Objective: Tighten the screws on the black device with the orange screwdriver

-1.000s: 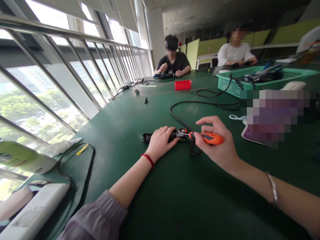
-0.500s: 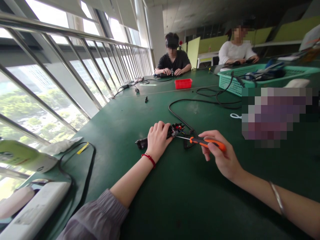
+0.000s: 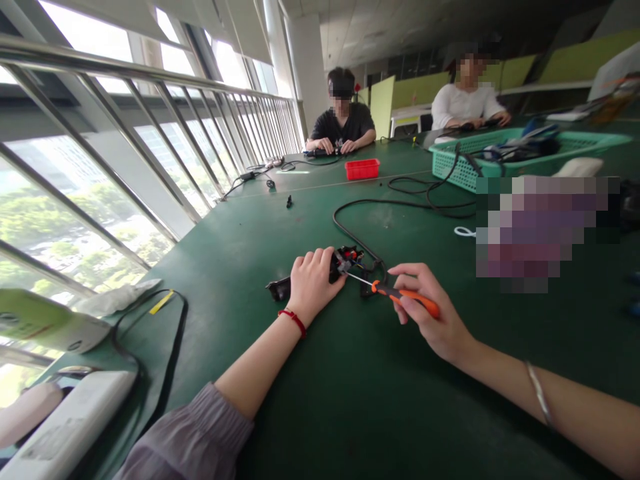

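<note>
My left hand is wrapped over a black handheld device that lies on the green table. At the device's right end, its inner parts and red and blue wires are exposed. Between thumb and fingers, my right hand grips an orange-and-black screwdriver. The screwdriver's thin shaft points left, and its tip meets the exposed end beside my left thumb. Just below the wires lies a small black part, partly behind the screwdriver. A black cable runs away from that end.
A red tray and a green basket with tools and cables stand farther back. Two people sit across the table. On the left are a green bottle, a white box, a black strap and a metal railing.
The right hand and screwdriver have shifted slightly left, with the shaft now sloping more steeply to the device. My left hand keeps its hold. The whole view has shifted a little.
</note>
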A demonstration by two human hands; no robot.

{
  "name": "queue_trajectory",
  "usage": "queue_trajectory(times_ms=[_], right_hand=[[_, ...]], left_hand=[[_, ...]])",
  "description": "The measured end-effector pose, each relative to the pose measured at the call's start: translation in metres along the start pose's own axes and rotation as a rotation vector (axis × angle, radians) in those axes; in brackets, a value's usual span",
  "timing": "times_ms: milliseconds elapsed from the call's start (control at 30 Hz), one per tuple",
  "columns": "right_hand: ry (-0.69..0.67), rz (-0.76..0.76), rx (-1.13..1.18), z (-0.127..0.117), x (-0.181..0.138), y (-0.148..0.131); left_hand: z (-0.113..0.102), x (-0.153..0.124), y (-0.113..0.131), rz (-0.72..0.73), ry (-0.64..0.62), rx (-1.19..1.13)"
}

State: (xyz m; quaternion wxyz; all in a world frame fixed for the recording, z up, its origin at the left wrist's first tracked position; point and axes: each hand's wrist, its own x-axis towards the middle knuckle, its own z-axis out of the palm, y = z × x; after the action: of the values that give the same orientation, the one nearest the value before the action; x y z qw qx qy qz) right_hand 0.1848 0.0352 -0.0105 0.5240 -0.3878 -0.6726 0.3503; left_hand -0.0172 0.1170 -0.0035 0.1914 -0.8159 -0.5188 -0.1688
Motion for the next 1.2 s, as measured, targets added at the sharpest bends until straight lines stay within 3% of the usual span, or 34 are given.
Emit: queue_trajectory(times_ms=[133,333,533,767,967,1133,1200], right_hand=[[-0.01,0.052,-0.06,-0.001,-0.0004,-0.0044],[0.076,-0.09,-0.08,0.0028,0.001,-0.0069],[0.009,0.045,-0.18,0.0024,0.0017,-0.0084],[0.149,-0.143,-0.169,0.0037,0.0025,-0.0059],[0.039,0.006,-0.22,0.002,0.0015,-0.0078],[0.158,-0.134,-0.21,0.0028,0.002,-0.0061],[0.146,-0.122,-0.179,0.0025,0.0023,-0.0056]], left_hand=[[-0.0014,-0.0004,0.001,-0.008,0.006,-0.023],[-0.0022,-0.0002,0.0012,-0.006,0.013,-0.039],[-0.0015,0.0001,0.0007,-0.005,0.013,-0.034],[-0.001,-0.0003,0.0002,0.002,0.013,-0.03],[-0.0012,0.0,0.0009,-0.002,0.013,-0.037],[-0.0018,0.0001,0.0006,-0.001,0.006,-0.026],[-0.0015,0.0002,0.0006,-0.001,0.005,-0.023]])
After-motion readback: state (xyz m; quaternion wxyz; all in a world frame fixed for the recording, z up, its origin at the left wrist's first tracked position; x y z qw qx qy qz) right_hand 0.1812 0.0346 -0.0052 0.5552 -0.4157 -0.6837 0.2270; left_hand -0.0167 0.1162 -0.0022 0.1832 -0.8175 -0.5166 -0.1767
